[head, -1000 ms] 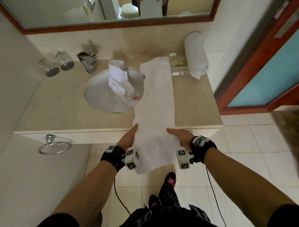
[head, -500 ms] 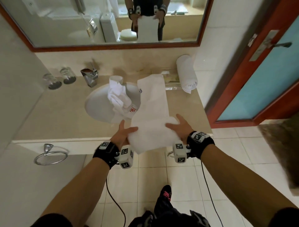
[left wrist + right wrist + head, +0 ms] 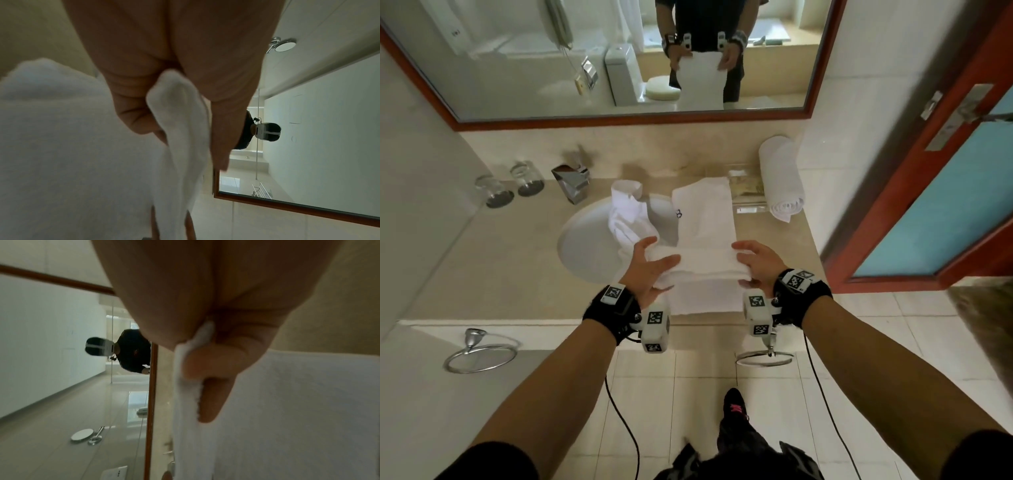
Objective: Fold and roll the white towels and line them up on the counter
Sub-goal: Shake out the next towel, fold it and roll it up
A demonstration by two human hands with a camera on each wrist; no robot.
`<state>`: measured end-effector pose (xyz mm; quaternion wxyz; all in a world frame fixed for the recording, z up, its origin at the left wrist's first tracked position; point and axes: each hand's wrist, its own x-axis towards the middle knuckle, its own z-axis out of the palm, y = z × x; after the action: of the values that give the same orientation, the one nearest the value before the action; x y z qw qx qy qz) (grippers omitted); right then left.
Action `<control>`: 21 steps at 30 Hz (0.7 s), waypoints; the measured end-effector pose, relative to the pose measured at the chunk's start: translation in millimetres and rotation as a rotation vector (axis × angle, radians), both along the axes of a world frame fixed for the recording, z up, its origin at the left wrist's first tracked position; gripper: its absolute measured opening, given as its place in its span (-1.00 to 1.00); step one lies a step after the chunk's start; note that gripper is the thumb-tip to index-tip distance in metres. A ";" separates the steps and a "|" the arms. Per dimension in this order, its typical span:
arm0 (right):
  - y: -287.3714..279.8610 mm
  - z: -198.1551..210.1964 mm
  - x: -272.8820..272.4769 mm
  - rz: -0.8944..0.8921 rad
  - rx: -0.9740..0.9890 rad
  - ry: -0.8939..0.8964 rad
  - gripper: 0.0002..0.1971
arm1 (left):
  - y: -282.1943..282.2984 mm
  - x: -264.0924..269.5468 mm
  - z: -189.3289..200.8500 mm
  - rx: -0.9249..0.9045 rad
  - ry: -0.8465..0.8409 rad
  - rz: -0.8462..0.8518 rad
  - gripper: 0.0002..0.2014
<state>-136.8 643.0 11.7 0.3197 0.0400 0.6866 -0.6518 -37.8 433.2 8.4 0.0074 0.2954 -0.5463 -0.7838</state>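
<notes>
A long white towel point(image 3: 705, 222) lies lengthwise on the beige counter point(image 3: 493, 274), beside the sink. Its near end is doubled into a thick fold point(image 3: 705, 265) that I hold at both sides. My left hand point(image 3: 657, 262) grips the fold's left end, and the left wrist view shows the towel edge point(image 3: 179, 116) pinched between thumb and fingers. My right hand point(image 3: 751, 263) grips the right end, with the towel edge point(image 3: 205, 332) pinched the same way. A finished rolled towel point(image 3: 780, 178) lies at the back right. A crumpled white towel point(image 3: 626, 216) sits in the sink.
The sink basin point(image 3: 582, 246) and a chrome faucet point(image 3: 571, 181) are left of the towel. Two glasses point(image 3: 498, 192) stand at the back left. A clear tray point(image 3: 748, 192) sits beside the rolled towel. A red-framed door point(image 3: 945, 188) stands to the right, and a towel ring point(image 3: 479, 353) hangs below the counter edge.
Both hands lifted the towel's hanging near end up and forward over the counter edge, doubling it onto the strip. The head view tilted up, showing more of the mirror.
</notes>
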 end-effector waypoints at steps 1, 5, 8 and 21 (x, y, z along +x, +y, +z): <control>-1.1 -0.4 -11.9 0.021 0.008 -0.005 -0.74 | -2.8 -9.5 2.1 -0.004 -0.024 -0.040 -0.35; -10.9 -1.0 -57.4 0.066 0.029 -0.032 -0.83 | -14.4 -44.6 12.1 -0.134 -0.132 -0.205 -0.38; -20.9 0.6 -77.7 0.098 0.031 -0.066 -0.88 | -22.9 -65.4 12.5 -0.145 -0.199 -0.175 -0.68; -42.3 -15.5 -93.8 0.212 0.002 -0.140 -0.66 | -41.9 -91.7 0.7 0.062 -0.183 0.036 -0.73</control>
<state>-230.6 600.7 -3.8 0.4340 0.0132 0.6636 -0.6092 -129.5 391.3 9.1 -0.0374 0.3756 -0.5147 -0.7698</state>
